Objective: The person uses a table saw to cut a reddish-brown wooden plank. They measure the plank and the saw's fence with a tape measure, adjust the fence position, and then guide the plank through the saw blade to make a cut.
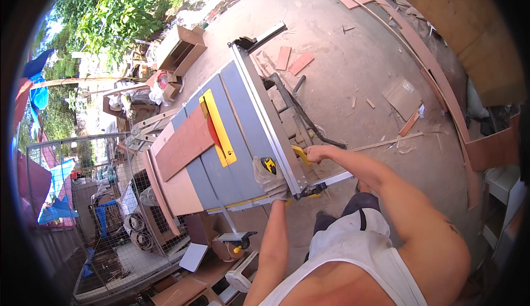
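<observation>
My left hand [270, 184], in a grey work glove, is closed around a small yellow-and-black tape measure [269, 165] at the near end of a grey table saw [243, 140]. Beside it runs the saw's long metal fence [270, 121]. Just right of the fence, my bare right hand [317, 154] grips a yellow handle-like piece [300, 154]; its exact kind is unclear. A red circular blade [213, 131] stands up through the yellow insert plate [218, 128]. Left of the blade, a reddish-brown board [186, 141] lies on the table.
A wire mesh cage [110, 195] stands on the left. Black metal stand legs [298, 110] stick out beyond the fence. Wood offcuts [301, 63] and a cardboard piece [403, 97] lie on the floor. Long boards [441, 96] lean at the right; an open wooden box [181, 51] sits beyond the saw.
</observation>
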Demonstrator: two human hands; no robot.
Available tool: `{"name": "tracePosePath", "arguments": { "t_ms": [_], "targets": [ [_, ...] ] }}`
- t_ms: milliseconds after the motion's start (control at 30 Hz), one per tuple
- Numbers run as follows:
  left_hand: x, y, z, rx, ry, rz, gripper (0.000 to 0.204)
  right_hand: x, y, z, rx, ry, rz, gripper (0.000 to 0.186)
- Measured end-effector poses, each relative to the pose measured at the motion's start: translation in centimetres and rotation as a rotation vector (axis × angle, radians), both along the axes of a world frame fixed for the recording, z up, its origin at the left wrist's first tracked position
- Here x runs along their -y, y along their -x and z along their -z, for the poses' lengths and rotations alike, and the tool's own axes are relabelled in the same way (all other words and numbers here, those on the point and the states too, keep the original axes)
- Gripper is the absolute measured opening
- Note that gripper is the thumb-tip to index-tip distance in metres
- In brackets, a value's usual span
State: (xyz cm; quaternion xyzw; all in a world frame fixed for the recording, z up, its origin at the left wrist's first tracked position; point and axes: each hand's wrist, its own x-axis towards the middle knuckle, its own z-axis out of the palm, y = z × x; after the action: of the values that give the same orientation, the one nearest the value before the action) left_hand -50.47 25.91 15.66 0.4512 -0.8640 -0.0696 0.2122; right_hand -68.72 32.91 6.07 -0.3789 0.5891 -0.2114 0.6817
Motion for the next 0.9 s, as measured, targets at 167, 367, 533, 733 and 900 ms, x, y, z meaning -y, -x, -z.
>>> {"name": "tracePosePath", "arguments": {
  "t_ms": [167,367,533,733,900],
  "targets": [
    [0.2,0.2,0.2,-0.013,-0.014,-0.007,0.068,-1.9,2.7,0.0,0.015,-0.024,-0.005,0.054],
    [0.3,-0.8,0.1,-0.017,-0.011,-0.015,0.068,-2.2,3.0,-1.0,-0.319,0.284,0.172,0.036],
    [0.7,-0.5,-0.1,-0.057,-0.034,0.024,0.066,-3.2,2.9,-6.2,-0.179,0.31,0.527,0.035],
    [2.0,-1.0,0.7,-0.279,-0.111,-0.021,0.061,-2.0,-2.0,-18.7,-0.42,0.717,0.585,0.031],
    [5.5,-2.6,-4.2,-0.567,-0.751,0.19,0.062,0.0,-10.5,-25.5,-0.313,0.832,0.609,0.031]
  ]
}}
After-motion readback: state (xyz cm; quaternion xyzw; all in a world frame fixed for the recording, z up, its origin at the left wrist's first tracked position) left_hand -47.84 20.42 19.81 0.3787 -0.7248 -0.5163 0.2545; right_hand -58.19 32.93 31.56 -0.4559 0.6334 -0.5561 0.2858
